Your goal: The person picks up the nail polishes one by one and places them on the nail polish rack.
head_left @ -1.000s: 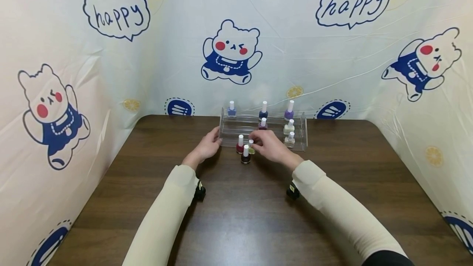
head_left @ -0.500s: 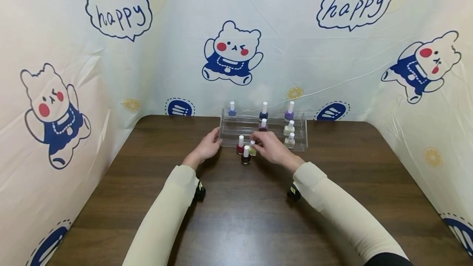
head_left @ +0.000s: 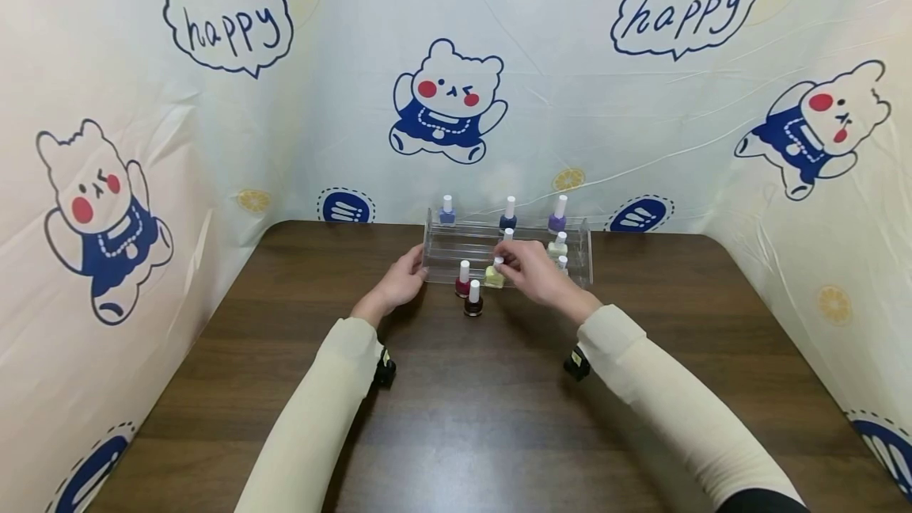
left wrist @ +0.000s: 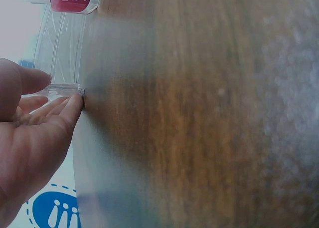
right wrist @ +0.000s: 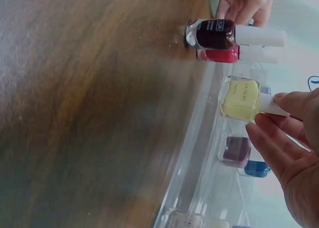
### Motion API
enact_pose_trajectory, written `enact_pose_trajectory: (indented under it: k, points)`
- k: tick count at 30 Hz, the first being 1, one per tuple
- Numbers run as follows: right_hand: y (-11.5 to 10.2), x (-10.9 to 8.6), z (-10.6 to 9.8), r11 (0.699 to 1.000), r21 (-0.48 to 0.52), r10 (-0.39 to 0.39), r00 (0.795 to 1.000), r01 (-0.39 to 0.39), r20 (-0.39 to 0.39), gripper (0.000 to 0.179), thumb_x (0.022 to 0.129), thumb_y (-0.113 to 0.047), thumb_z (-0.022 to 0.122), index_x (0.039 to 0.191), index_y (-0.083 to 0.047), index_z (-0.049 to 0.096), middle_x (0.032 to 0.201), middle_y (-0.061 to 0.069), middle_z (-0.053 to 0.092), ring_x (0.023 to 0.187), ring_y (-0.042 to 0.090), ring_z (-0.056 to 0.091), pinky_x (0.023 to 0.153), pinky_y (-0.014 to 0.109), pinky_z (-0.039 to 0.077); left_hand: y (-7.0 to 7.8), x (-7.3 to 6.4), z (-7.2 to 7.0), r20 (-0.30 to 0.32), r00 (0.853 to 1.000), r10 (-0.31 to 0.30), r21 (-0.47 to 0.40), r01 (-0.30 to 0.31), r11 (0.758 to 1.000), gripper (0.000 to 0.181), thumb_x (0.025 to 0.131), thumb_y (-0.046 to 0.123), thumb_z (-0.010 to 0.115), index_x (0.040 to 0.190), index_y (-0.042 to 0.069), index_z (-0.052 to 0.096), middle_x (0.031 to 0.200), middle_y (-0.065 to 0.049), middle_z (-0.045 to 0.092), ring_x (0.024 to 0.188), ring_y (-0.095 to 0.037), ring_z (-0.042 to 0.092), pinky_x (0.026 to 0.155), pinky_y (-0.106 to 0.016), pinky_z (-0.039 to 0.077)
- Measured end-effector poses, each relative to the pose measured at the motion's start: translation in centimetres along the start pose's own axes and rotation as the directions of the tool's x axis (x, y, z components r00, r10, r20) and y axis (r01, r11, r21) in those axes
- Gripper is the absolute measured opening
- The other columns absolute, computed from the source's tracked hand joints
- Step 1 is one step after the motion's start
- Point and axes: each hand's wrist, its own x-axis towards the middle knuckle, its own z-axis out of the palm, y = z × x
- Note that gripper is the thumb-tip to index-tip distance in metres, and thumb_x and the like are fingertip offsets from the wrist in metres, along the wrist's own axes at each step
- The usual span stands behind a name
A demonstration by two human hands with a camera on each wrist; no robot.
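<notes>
My right hand [head_left: 534, 269] pinches the white cap of a pale yellow nail polish bottle [right wrist: 241, 98], held at the front of the clear acrylic rack [head_left: 456, 248]. My left hand [head_left: 402, 279] holds the rack's left end, its panel between thumb and fingers in the left wrist view. In front of the rack stand a dark red nail polish bottle [head_left: 463, 286] and a near-black one [head_left: 473, 305], both upright on the table. A purple-toned bottle [right wrist: 236, 151] sits on the rack's middle tier, partly hidden by my right hand in the head view.
Along the rack's back tier stand a light blue bottle [head_left: 446, 214], a navy bottle [head_left: 507, 220] and a violet bottle [head_left: 557, 220]. Pale bottles, including a whitish one [head_left: 556, 248], occupy the right end. A printed curtain [head_left: 342, 117] hangs behind the wooden table [head_left: 456, 418].
The yellow bottle has risen and shifted right, away from the red and near-black bottles, with my right hand. My left hand stays at the rack's end.
</notes>
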Motion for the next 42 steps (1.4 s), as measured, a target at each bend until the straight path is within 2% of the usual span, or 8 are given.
enact_pose_trajectory:
  k: [5,13,20,42]
  points:
    - [0.3,0.1,-0.4,1.000,-0.004,0.001,1.000,-0.001,-0.009,0.014,0.095,-0.001,0.069,0.109,0.000,0.068,0.102,0.014,0.073,0.092,0.024,0.073,0.082,0.033,0.062,0.0,0.0,0.0,0.000,1.000,-0.002,0.001,0.002,1.000,0.057,0.107,0.001,0.039,0.161,0.000,0.020,0.162,-0.024,0.033,0.146,-0.037,0.040,0.119,-0.048,0.034]
    - [1.0,0.2,-0.8,0.999,-0.023,0.023,1.000,-0.024,-0.021,0.019,0.096,0.000,0.068,0.115,0.003,0.068,0.107,0.015,0.073,0.093,0.024,0.073,0.083,0.034,0.062,-0.1,0.1,0.1,-0.003,1.000,-0.003,-0.001,0.003,1.000,0.058,0.107,0.001,0.040,0.162,0.001,0.020,0.162,-0.023,0.034,0.145,-0.037,0.042,0.119,-0.047,0.035]
    - [1.7,0.4,-0.9,0.998,-0.036,0.042,0.999,-0.043,-0.025,0.019,0.096,-0.001,0.068,0.114,0.003,0.068,0.108,0.017,0.074,0.093,0.025,0.073,0.083,0.034,0.062,-0.2,0.1,0.1,-0.013,1.000,-0.005,0.008,0.005,1.000,0.058,0.107,0.002,0.040,0.162,0.001,0.021,0.161,-0.024,0.035,0.144,-0.037,0.043,0.119,-0.047,0.035]
    - [2.8,0.8,0.5,0.995,-0.070,0.073,0.997,-0.074,-0.024,0.015,0.095,0.001,0.068,0.110,0.004,0.068,0.105,0.017,0.074,0.095,0.028,0.073,0.083,0.037,0.062,0.3,-0.2,0.0,0.000,1.000,-0.016,0.019,0.016,1.000,0.058,0.108,0.004,0.040,0.162,0.002,0.021,0.162,-0.022,0.035,0.145,-0.035,0.042,0.119,-0.047,0.035]
